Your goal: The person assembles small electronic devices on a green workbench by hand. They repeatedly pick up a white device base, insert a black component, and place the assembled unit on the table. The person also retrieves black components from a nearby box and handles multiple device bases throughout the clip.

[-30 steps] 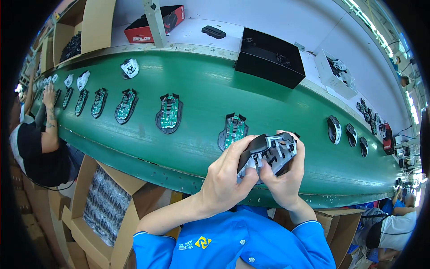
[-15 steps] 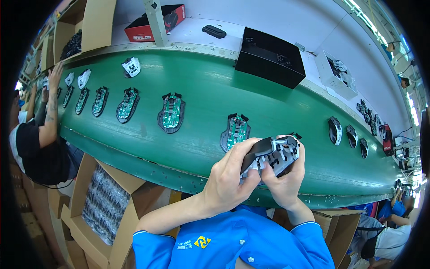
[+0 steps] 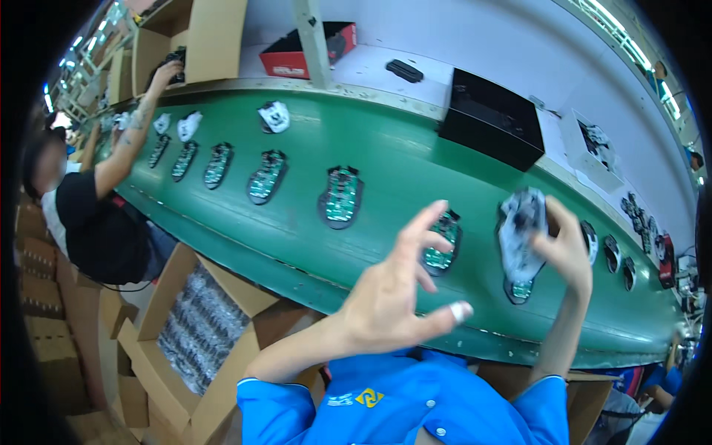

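My right hand [image 3: 565, 252] holds a grey and black mouse shell [image 3: 519, 226] above the green conveyor belt [image 3: 400, 159], over a green circuit-board mouse base [image 3: 519, 288]. My left hand [image 3: 397, 297] is free, fingers spread, hovering just in front of another mouse base with a green board [image 3: 443, 241]. More such bases lie in a row on the belt, the nearest [image 3: 341, 195] to the left of my left hand.
A black box [image 3: 493, 119] and a red box [image 3: 311, 48] stand behind the belt. A co-worker in a black shirt [image 3: 96, 222] reaches up at the far left. An open carton of bagged parts [image 3: 200, 326] sits below the belt on my left.
Both hands held the mouse shell together before. Now my left hand has let go and opened, and my right hand has carried the shell up and to the right.
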Demonstrator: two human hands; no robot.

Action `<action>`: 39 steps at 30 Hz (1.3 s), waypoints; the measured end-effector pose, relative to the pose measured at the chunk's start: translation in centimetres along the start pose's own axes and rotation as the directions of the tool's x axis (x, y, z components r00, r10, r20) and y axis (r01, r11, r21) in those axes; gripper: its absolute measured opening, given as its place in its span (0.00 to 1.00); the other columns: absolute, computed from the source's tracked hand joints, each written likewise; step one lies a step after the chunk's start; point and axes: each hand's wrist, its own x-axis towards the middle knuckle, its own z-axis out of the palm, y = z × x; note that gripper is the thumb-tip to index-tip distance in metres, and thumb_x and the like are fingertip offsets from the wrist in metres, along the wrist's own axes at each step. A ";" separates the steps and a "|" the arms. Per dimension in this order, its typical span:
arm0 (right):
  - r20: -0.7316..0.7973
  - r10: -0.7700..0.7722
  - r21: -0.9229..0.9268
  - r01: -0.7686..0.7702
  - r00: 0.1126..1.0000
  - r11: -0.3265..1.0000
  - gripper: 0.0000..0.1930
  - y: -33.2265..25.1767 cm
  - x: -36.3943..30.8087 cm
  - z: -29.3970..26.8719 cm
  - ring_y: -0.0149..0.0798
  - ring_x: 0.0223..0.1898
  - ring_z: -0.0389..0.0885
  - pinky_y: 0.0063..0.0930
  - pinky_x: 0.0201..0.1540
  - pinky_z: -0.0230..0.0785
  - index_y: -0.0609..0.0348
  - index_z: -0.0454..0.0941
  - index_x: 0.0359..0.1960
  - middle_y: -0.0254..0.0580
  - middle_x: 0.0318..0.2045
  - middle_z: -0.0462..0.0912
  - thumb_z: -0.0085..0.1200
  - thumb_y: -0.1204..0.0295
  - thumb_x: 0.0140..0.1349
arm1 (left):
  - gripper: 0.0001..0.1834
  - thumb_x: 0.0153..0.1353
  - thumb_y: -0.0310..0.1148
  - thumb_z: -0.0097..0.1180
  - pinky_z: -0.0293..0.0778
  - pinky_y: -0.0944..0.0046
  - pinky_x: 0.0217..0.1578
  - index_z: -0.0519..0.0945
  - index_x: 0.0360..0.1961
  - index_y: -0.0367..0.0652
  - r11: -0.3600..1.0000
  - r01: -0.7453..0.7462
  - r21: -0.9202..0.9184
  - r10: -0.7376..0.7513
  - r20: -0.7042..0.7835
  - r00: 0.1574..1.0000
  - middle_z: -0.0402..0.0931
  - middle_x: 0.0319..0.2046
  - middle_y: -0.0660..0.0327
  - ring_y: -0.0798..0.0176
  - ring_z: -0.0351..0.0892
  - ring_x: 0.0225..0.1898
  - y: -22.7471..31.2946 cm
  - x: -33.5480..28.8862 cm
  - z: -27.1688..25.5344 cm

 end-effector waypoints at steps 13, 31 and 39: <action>-0.045 0.204 -0.646 -0.184 0.978 0.741 0.37 8.6 0.7 -3.6 0.51 0.48 0.72 0.47 0.46 0.70 0.52 0.63 0.56 0.47 0.48 0.67 0.63 0.62 0.42 | 0.30 0.58 0.26 0.49 0.76 0.72 0.27 0.58 0.63 0.40 0.936 0.350 -0.030 -0.329 -0.419 0.846 0.68 0.45 0.56 0.68 0.75 0.35 -3.5 -5.4 -9.1; -0.424 0.906 0.019 -1.000 -0.009 -0.001 0.36 20.0 -51.7 -2.3 0.46 0.42 0.78 0.36 0.43 0.74 0.66 0.72 0.49 0.52 0.41 0.79 0.65 0.50 0.44 | 0.22 0.58 0.28 0.49 0.66 0.70 0.22 0.68 0.56 0.37 0.969 0.239 -0.062 -0.247 -0.236 0.940 0.72 0.35 0.58 0.69 0.67 0.25 -3.0 3.0 -0.6; -0.453 0.458 -0.677 -0.629 0.765 0.382 0.51 27.7 -48.1 1.0 0.59 0.62 0.55 0.49 0.64 0.51 0.56 0.61 0.59 0.55 0.57 0.62 0.71 0.62 0.26 | 0.24 0.57 0.26 0.52 0.65 0.75 0.19 0.67 0.57 0.38 0.934 0.354 -0.044 -0.357 -0.097 0.929 0.72 0.36 0.62 0.74 0.67 0.22 -0.6 5.7 4.3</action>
